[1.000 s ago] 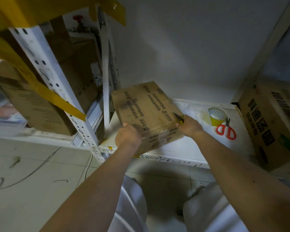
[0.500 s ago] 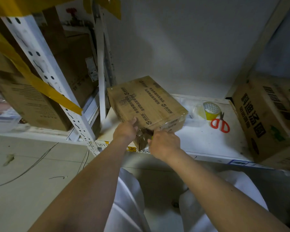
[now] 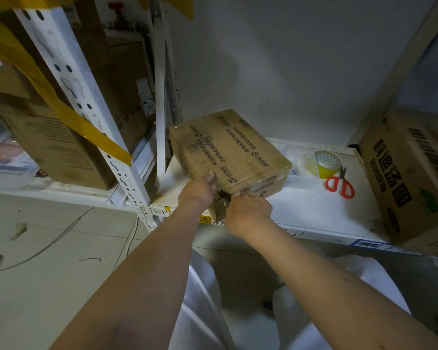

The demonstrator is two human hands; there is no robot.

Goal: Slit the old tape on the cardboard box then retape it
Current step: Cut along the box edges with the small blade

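Nearest, the right hand (image 3: 248, 210) grips a dark cutter (image 3: 224, 195), fingers curled round it, at the near corner of the cardboard box (image 3: 228, 152). The left hand (image 3: 196, 194) presses the box's near edge, thumb on top. The box sits on the white shelf (image 3: 314, 210). Beyond lie red scissors (image 3: 339, 184) and a yellow tape roll (image 3: 326, 162).

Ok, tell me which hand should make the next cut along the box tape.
Right. The right hand already grips the cutter at the cardboard box near corner; the left hand is busy steadying it.
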